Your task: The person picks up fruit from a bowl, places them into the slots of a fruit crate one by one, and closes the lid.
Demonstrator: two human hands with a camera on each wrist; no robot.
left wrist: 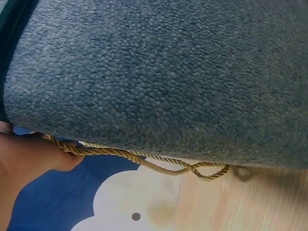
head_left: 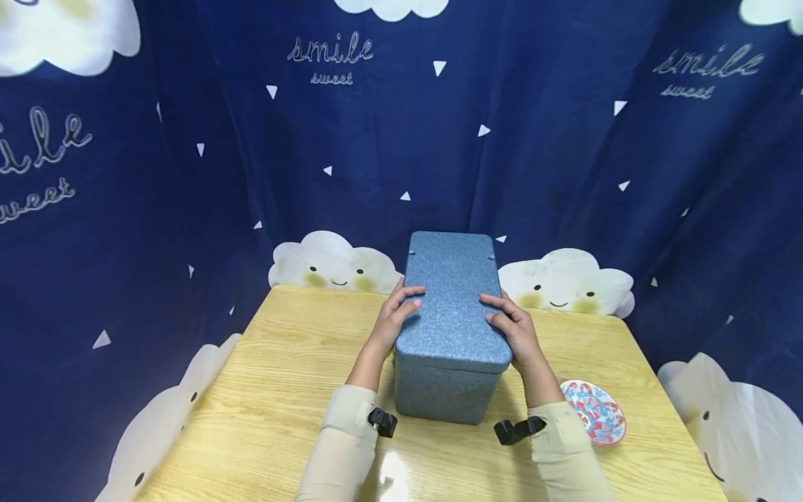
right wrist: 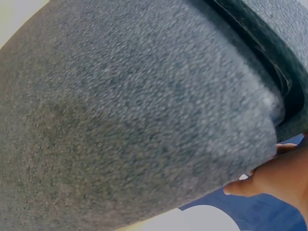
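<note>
A blue-grey foam box [head_left: 442, 390] with a speckled surface stands on the table, its long lid [head_left: 453, 307] on top. My left hand [head_left: 390, 324] grips the lid's left edge, thumb and a finger showing on top. On the opposite edge, my right hand [head_left: 517, 333] holds the lid the same way. A twisted gold rope [left wrist: 144, 162] runs along the box's side by the left fingers in the left wrist view. The right wrist view shows a dark gap between the lid's rim [right wrist: 288, 77] and the box wall. The inside of the box is hidden.
A round plate [head_left: 593, 411] with a red, blue and white pattern lies on the wooden table [head_left: 301, 362], right of the box beside the right forearm. A dark blue curtain [head_left: 376, 139] with clouds hangs behind the table and at its sides.
</note>
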